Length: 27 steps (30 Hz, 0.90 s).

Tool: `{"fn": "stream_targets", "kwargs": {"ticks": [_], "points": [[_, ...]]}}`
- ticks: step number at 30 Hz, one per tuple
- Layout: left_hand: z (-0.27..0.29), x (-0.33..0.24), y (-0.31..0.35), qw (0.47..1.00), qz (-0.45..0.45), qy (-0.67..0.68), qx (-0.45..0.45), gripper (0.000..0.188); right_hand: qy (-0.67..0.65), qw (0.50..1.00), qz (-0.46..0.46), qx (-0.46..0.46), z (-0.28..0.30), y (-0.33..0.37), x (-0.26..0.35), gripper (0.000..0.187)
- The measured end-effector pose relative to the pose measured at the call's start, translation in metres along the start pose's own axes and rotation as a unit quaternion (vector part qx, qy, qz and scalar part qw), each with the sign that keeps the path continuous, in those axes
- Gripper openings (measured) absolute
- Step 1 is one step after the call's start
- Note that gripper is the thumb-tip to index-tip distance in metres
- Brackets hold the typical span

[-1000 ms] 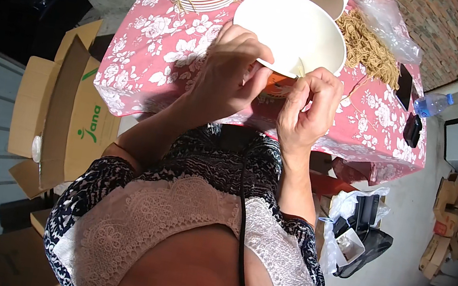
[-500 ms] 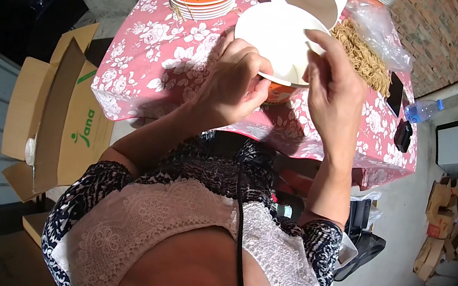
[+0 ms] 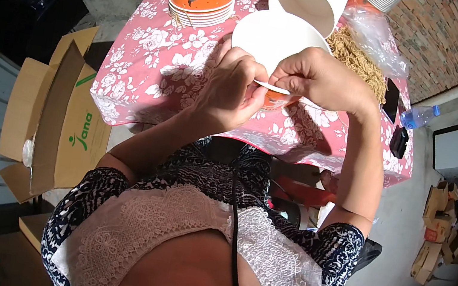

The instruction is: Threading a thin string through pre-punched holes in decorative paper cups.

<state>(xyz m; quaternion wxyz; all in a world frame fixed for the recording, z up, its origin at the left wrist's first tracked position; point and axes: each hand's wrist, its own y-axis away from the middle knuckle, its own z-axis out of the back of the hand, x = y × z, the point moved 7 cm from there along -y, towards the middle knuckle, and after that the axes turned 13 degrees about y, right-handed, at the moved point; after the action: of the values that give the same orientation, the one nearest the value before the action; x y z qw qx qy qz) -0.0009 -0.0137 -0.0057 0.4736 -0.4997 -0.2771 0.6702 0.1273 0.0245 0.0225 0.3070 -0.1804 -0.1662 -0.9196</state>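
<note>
Steady the tub (image 3: 271, 38), white inside and orange outside, over the near side of the flowered tablecloth (image 3: 179, 62), with left hand (image 3: 232, 86) clamped on the near rim (image 3: 273, 87) between thumb and fingers. Work with right hand (image 3: 318, 79) just to the right along that rim, thumb and fingertips together there, though impossible to tell whether on rim alone or also on something thin. Press lightly to avoid creasing it, and stay clear of the tan string (image 3: 357, 61) at far right.
</note>
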Motion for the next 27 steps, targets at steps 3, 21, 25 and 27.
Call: {"fn": "stream_targets", "kwargs": {"ticks": [3, 21, 25, 27], "points": [[0.001, 0.002, 0.0, 1.0, 0.01, -0.003, -0.001, 0.035, -0.005, 0.999, 0.028, 0.022, 0.004, -0.004, 0.003, 0.015], [0.002, 0.008, 0.0, 0.998, 0.057, -0.023, -0.007, 0.03, -0.07, 0.994, 0.08, 0.03, -0.009, -0.017, -0.013, 0.016], [0.002, 0.005, 0.0, 0.999, 0.048, -0.026, -0.004, 0.029, -0.102, 0.99, 0.095, 0.034, -0.011, -0.017, -0.011, 0.017], [0.002, 0.004, 0.0, 0.998, 0.049, -0.027, -0.001, 0.03, -0.097, 0.991, 0.091, 0.024, -0.011, -0.017, -0.012, 0.017]]}}
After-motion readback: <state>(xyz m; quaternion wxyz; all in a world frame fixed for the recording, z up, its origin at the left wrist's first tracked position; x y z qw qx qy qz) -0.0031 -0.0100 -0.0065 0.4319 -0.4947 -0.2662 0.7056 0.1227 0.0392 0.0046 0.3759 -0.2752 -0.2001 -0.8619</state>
